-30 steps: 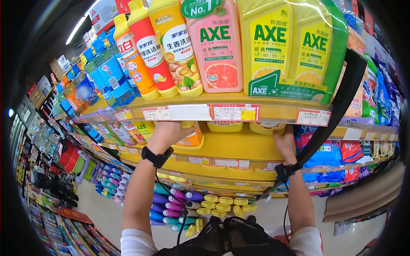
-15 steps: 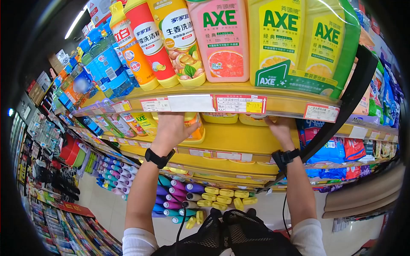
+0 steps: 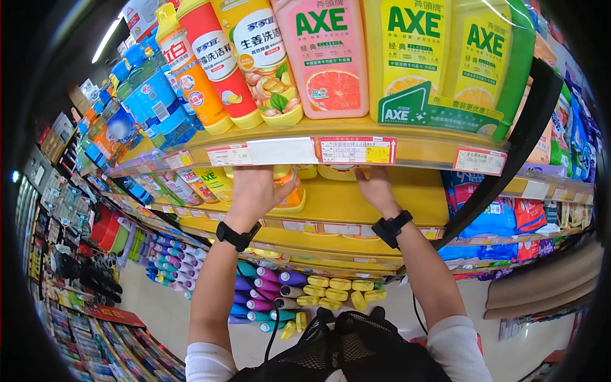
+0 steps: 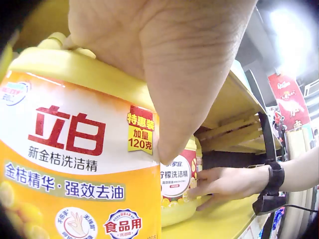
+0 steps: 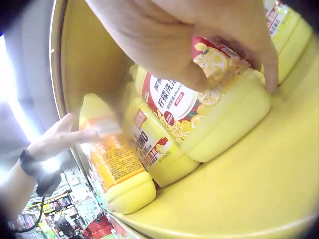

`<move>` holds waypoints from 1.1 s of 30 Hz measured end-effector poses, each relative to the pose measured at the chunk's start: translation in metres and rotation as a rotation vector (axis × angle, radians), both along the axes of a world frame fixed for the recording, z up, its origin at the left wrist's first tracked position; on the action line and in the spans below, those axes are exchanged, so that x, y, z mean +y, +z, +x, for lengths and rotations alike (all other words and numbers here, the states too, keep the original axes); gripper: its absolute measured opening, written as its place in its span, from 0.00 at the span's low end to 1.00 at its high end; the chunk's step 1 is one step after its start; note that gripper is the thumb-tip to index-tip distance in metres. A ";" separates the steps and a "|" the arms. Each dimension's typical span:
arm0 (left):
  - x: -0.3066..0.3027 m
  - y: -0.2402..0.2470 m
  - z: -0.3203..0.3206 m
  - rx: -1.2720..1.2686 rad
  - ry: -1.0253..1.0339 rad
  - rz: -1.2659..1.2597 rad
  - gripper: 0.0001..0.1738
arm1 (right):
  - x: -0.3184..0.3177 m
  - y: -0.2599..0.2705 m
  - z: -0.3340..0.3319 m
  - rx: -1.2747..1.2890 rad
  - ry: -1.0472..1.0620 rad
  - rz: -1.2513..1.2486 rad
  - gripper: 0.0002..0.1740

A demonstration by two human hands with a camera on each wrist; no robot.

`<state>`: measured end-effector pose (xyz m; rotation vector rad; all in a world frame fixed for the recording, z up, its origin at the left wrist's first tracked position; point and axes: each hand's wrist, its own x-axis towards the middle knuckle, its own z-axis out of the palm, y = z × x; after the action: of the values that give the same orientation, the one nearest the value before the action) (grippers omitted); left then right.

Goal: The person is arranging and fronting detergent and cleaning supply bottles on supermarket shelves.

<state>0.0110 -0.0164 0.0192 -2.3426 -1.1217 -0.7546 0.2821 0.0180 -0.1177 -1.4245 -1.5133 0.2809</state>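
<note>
On the shelf below the price tags, my left hand (image 3: 250, 194) grips an orange and yellow dish soap bottle (image 4: 75, 167) near its top. The left wrist view shows the thumb lying down the bottle's right side, while the other fingers are mostly hidden. My right hand (image 3: 377, 191) holds a yellow dish soap bottle with a lemon label (image 5: 224, 122) by its right side, thumb toward the front and fingertips behind. Its base rests on the yellow shelf board (image 5: 259, 174). Between these two stands a smaller yellow bottle (image 5: 167, 159).
Large dish soap bottles, including a pink one (image 3: 328, 70), line the upper shelf (image 3: 223, 139), whose front lip overhangs my hands. A black upright (image 3: 490, 146) stands right of my right hand. More bottles (image 3: 216, 184) stand left. Stacked bottles (image 3: 267, 286) occupy the floor.
My right hand has moved left along the shelf, and the lemon-label bottle has slid left with it toward the other bottles. The left hand stays at the orange bottle, its thumb now showing.
</note>
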 end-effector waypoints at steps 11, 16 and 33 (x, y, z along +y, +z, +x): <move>-0.015 -0.008 0.058 -0.041 -0.020 0.017 0.46 | -0.087 -0.005 0.020 -0.013 0.006 0.014 0.47; -0.035 -0.005 0.118 -0.025 -0.106 -0.135 0.49 | -0.123 0.015 0.024 -0.051 0.119 -0.051 0.50; -0.011 -0.035 0.283 -0.239 -0.541 -0.167 0.17 | -0.100 -0.002 0.111 0.058 -0.170 0.065 0.46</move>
<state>0.2941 -0.0276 -0.0161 -2.7957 -0.6478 -1.1915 0.3926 -0.0817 -0.1193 -1.4702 -1.3340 0.1657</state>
